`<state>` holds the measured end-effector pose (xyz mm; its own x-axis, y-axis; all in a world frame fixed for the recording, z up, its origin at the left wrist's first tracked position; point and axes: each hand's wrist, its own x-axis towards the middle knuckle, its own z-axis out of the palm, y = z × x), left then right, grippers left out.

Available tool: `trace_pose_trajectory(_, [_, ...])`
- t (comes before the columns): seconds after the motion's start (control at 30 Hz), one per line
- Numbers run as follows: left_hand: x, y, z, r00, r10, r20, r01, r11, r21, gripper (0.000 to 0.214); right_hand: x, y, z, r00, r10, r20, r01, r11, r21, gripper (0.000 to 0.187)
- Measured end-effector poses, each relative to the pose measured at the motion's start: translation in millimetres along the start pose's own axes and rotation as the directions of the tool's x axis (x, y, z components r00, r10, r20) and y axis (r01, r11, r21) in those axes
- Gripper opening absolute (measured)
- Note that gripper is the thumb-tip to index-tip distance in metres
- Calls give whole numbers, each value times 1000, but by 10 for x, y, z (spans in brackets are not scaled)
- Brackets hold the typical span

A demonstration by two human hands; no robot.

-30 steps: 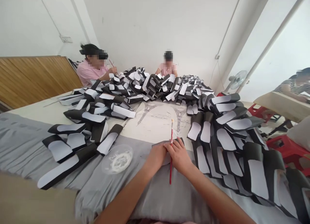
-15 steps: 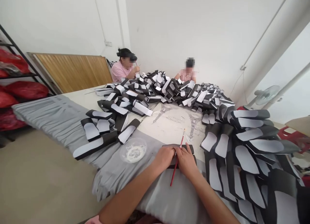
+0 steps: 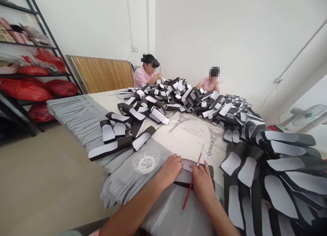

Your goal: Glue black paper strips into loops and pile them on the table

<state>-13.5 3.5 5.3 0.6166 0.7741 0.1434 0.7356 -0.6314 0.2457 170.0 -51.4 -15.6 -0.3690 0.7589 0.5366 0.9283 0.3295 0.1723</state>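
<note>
"What's changed?"

"Your hands have parted. Your left hand (image 3: 171,168) half-curls over the piece (image 3: 184,177); whether it grips, I can't tell. Your right hand (image 3: 203,181) pinches the brush (image 3: 188,196)."

"And the piece?"

"By the table's (image 3: 168,142) near edge, grey middle bared, probably easier to work."

Forward of my left hand (image 3: 172,168), the printed cover (image 3: 187,135) provides an open corridor, bounded on the left by the loose black-and-white pieces (image 3: 119,127), on the right by the stacked pieces (image 3: 245,171) and at the far end by the heap (image 3: 176,93). Leftward travel at table level is obstructed by the plastic bowl (image 3: 146,160), near my left forearm. The red brush (image 3: 188,193), held slanting in my right hand (image 3: 203,179), crosses the gap between both hands. Between my forearms, the grey cloth (image 3: 168,212) lies bare.
</note>
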Motion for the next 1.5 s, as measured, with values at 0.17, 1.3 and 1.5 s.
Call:
trace_pose_trajectory(0.17, [12, -3, 11, 1000, -11, 23, 11, 1000, 24, 23, 14, 2, -34, 999, 24, 30, -24, 1000, 6, 35])
trace_pose_trajectory(1.3, [51, -26, 59, 998, 46, 53, -44, 998, -35, 22, 38, 24, -79, 998, -9, 60, 9, 1000, -3, 32])
trace_pose_trajectory(1.5, [87, -33, 45, 993, 77, 92, -76, 997, -14, 28, 74, -12, -116, 996, -12, 90, 15, 999, -33, 28])
